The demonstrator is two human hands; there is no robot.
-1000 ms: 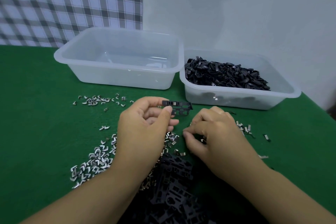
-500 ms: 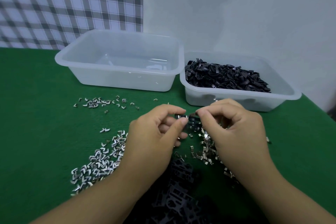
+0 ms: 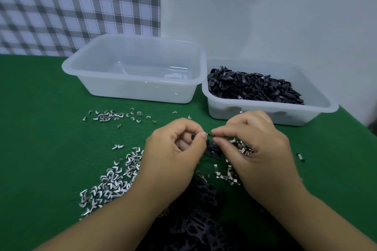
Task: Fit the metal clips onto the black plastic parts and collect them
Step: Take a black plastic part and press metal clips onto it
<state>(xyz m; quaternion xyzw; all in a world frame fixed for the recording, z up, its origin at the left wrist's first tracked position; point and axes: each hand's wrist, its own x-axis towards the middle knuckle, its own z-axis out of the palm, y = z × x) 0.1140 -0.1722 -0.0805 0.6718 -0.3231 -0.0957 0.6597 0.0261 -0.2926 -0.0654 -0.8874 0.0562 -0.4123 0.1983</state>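
Hands meet mid-frame, clip held up to the part

Left hand [image 3: 173, 149] fingers are curled, pinching a black plastic part [image 3: 211, 146]. Right hand [image 3: 253, 149] fingers are clamped on a metal clip [image 3: 209, 134] just beside it. Loose clips [image 3: 114, 179] litter the green bench [image 3: 40, 149] lower left, and a tub [image 3: 271, 106] of black pieces sits upper right.

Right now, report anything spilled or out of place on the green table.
Small bent metal clips lie strewn loose over the green table, not in a tub; a thinner scatter sits before the clear plastic tub, and one stray clip lies alone right of the right hand.
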